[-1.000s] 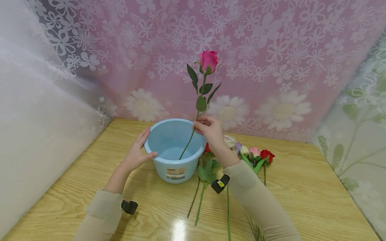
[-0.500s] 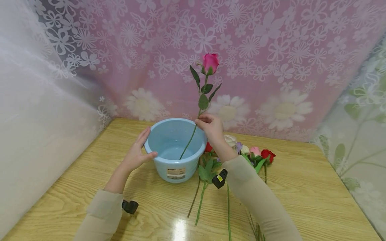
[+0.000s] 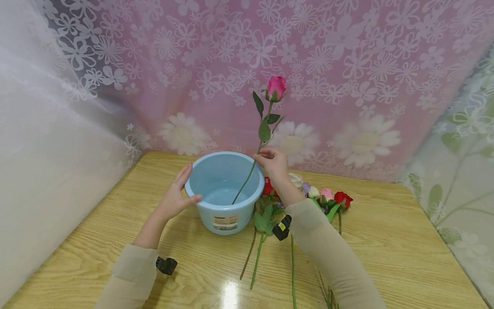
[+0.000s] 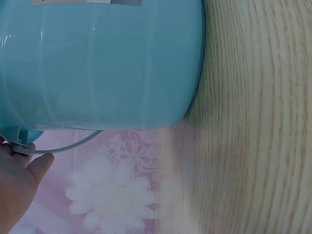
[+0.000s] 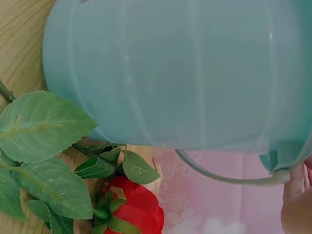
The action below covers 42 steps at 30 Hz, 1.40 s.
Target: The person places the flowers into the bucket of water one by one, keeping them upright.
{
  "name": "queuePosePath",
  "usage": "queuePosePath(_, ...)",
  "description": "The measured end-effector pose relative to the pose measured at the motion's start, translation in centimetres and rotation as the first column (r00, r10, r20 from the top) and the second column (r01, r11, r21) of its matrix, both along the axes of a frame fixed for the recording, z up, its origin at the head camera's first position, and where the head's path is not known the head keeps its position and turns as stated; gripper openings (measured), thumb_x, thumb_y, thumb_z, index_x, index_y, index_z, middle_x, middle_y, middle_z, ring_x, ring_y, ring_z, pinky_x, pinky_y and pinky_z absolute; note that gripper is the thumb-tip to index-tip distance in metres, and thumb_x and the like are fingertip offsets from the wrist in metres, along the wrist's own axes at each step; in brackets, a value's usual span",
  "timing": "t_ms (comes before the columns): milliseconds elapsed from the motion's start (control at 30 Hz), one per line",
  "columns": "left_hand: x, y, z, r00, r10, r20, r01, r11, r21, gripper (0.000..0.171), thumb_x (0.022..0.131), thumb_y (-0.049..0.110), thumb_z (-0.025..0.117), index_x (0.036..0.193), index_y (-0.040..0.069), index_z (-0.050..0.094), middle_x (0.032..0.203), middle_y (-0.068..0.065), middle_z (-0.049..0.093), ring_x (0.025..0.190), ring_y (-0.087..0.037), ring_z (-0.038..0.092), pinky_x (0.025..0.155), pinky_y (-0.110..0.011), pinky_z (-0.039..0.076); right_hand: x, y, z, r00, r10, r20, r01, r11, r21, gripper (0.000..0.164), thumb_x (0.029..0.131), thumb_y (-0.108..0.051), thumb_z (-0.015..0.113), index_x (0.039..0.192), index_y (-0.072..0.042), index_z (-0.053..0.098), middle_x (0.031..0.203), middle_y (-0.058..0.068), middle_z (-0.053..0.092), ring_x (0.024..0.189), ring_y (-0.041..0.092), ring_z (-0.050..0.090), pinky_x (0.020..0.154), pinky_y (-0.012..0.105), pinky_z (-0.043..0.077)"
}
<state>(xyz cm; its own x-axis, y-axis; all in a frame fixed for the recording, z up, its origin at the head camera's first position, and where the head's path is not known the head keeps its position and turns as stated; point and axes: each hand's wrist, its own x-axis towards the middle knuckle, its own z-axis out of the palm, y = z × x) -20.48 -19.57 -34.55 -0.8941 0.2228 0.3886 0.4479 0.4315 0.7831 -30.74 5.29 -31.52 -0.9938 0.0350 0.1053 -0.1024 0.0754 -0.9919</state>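
A light blue plastic bucket (image 3: 225, 223) with a paper label stands upright on the table. At its left rim my left hand (image 3: 174, 198) holds on, thumb over the near edge; the left wrist view catches that hand (image 4: 19, 180) beside the handle's end. My right hand (image 3: 275, 165) pinches the green stem of a pink rose (image 3: 276, 88) above the right rim. The stem slants down into the bucket, its lower end hidden behind the near wall. In the right wrist view, part of the right hand (image 5: 298, 197) shows by the rim.
Several flowers lie right of the bucket, partly under the right forearm, among them a red rose (image 3: 342, 199), a pink bloom (image 3: 326, 193) and a white one (image 3: 295, 180). Their stems stretch toward the near table edge. A pink floral curtain (image 3: 216, 77) hangs behind the table (image 3: 390, 240).
My right hand has moved slightly right with the rose, whose bloom has shifted right and down. The left hand and the bucket stay where they were.
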Motion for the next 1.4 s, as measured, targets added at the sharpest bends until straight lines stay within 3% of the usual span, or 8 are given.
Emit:
queuePosePath(367, 0.0, 0.0, -0.1, 1.000, -0.004, -0.016, 0.005, 1.000, 0.012, 0.095, 0.074, 0.039, 0.067, 0.136, -0.011, 0.016, 0.142, -0.026, 0.011, 0.127, -0.041, 0.013, 0.100, -0.052, 0.020, -0.2, 0.3, -0.5, 0.998, -0.018, 0.060, 0.020, 1.000, -0.024, 0.028, 0.080, -0.006, 0.064, 0.106, 0.003, 0.059, 0.098, 0.013, 0.057, 0.090, 0.020, 0.055, 0.078, 0.027, 0.049)
queuePosePath(1100, -0.2, 0.1, -0.4, 1.000, -0.014, -0.020, 0.015, 0.999, 0.035, 0.094, 0.074, 0.039, 0.067, 0.136, -0.010, 0.016, 0.142, -0.026, 0.010, 0.127, -0.040, 0.014, 0.100, -0.052, 0.020, -0.7, 0.5, -1.4, 0.998, -0.007, 0.057, 0.014, 0.991, -0.133, 0.028, 0.079, 0.003, 0.061, 0.107, 0.008, 0.057, 0.086, 0.008, 0.055, 0.080, 0.015, 0.054, 0.077, 0.028, 0.049)
queuePosePath(1400, -0.2, 0.1, -0.5, 1.000, -0.013, -0.009, 0.013, 0.999, 0.036, 0.094, 0.074, 0.038, 0.067, 0.137, -0.010, 0.015, 0.142, -0.025, 0.009, 0.128, -0.040, 0.013, 0.100, -0.052, 0.020, -0.2, 1.2, -1.9, 0.998, 0.031, 0.045, -0.024, 0.989, -0.148, 0.029, 0.080, 0.000, 0.061, 0.109, 0.006, 0.057, 0.096, 0.014, 0.056, 0.090, 0.023, 0.057, 0.080, 0.029, 0.048)
